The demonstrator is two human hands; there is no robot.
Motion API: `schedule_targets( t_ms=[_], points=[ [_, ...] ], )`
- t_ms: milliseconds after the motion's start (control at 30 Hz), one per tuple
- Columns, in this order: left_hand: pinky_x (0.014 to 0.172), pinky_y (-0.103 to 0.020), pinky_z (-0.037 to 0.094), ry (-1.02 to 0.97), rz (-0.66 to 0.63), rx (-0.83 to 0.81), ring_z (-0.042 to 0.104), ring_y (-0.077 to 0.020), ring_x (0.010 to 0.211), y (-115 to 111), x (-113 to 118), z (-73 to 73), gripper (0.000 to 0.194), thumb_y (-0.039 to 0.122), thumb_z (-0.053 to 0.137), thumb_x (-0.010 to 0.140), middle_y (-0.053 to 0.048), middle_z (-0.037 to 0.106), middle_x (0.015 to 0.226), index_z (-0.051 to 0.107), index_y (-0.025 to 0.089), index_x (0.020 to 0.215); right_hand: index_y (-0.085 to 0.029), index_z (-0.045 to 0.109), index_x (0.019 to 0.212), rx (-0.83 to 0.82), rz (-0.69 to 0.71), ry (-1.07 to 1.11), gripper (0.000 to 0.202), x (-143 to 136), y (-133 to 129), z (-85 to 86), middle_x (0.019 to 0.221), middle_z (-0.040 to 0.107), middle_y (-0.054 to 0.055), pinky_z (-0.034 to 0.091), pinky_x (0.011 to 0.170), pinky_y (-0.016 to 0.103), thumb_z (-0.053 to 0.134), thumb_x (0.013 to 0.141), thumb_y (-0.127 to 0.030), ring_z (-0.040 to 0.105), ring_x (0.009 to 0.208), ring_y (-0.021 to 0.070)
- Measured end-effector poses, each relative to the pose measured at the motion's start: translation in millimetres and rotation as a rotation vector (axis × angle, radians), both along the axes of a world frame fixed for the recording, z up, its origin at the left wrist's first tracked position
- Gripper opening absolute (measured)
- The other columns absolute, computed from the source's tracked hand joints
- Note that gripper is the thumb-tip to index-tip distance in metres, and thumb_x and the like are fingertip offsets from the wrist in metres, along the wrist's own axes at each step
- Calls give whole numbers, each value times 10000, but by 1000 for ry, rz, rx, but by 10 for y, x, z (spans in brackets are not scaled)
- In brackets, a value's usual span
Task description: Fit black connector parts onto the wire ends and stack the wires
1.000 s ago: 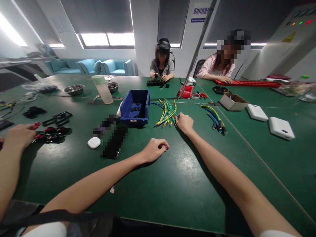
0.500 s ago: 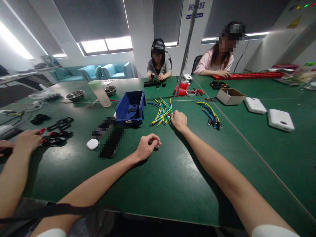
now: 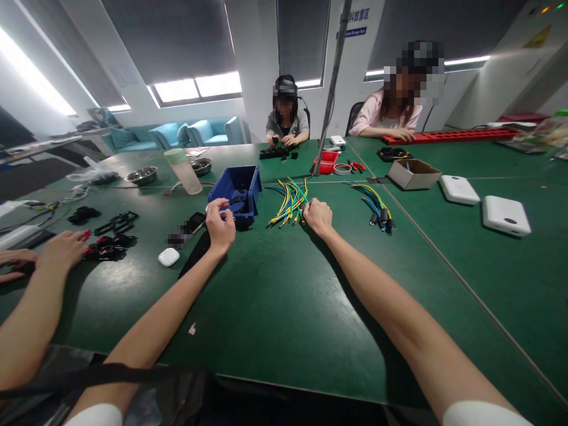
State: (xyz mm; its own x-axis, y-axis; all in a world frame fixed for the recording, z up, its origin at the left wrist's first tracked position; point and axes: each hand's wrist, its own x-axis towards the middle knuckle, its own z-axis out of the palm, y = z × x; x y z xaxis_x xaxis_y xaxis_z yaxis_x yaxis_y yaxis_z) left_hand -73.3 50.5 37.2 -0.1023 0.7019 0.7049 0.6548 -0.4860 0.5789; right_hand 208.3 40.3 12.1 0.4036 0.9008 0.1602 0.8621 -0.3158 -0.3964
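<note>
- Two hands reach over the counter (image 3: 284, 319), and the right hand (image 3: 319, 217) is the nearer one to the loose wires (image 3: 289, 204).
- Those wires lie just left of the right grip and slightly beyond it; their long axis runs mainly away from the person, curving and crossing, with metal-tipped ends toward the person's side.
- The right fingers are bent inward at the edge of that spread (a green strand runs up to them), though whether they pinch it I cannot tell.
- The left hand (image 3: 220, 228) is beside the near end of the blue bin (image 3: 256, 192), thumb and forefinger curved toward each other; contact with the rim, or anything small between the fingertips, cannot be made out.
- The bin is left of the wires, its long side pointing away from the person, with black pieces (image 3: 238, 199) inside.
- So the wires sit between the two hands, touching or almost touching the right, well apart from the left.
- A second wire bundle (image 3: 378, 204) lies apart, on the right hand's outer side, black-sleeved ends toward the person.
</note>
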Motion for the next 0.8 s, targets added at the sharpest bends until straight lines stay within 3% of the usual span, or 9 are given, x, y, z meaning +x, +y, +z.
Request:
schedule_targets(
  t_ms=[200,400,567,700,800],
  points=[
    [1088,-411,337,282,-33,-62,435,-261,1258,727,-87,58,417,101,481,769,-155,477,1309,543,109,1181,-121,592,1069,20,14,-9,357,28,21,-29,1020,650,192,451,813,359,341,961,-351,625,979,308],
    [1091,-465,306,625,-143,-306,397,-313,1295,1300,-81,29,491,170,517,769,-200,465,1343,517,62,1248,-125,597,1045,40,13,-30,335,31,46,-38,981,666,176,462,778,343,358,956,-341,644,931,296],
    [1083,-371,331,801,-233,-458,420,-275,1296,1543,6,-50,469,197,532,759,-156,548,1300,565,85,1213,-126,589,1028,66,-11,-33,327,39,80,-62,958,670,165,467,760,342,360,965,-352,652,911,295],
    [956,-304,443,842,-261,-526,598,-258,1091,1675,60,-157,298,169,539,732,-96,684,1078,686,167,991,-131,579,1050,87,-10,-17,326,59,97,-75,951,671,159,465,766,343,354,973,-355,654,912,291],
    [856,-303,481,841,-232,-535,647,-277,961,1753,41,-204,214,171,571,714,-96,714,914,707,179,880,-136,582,1051,90,1,0,322,72,108,-81,953,671,159,460,779,343,361,973,-357,651,925,289]
  ],
)
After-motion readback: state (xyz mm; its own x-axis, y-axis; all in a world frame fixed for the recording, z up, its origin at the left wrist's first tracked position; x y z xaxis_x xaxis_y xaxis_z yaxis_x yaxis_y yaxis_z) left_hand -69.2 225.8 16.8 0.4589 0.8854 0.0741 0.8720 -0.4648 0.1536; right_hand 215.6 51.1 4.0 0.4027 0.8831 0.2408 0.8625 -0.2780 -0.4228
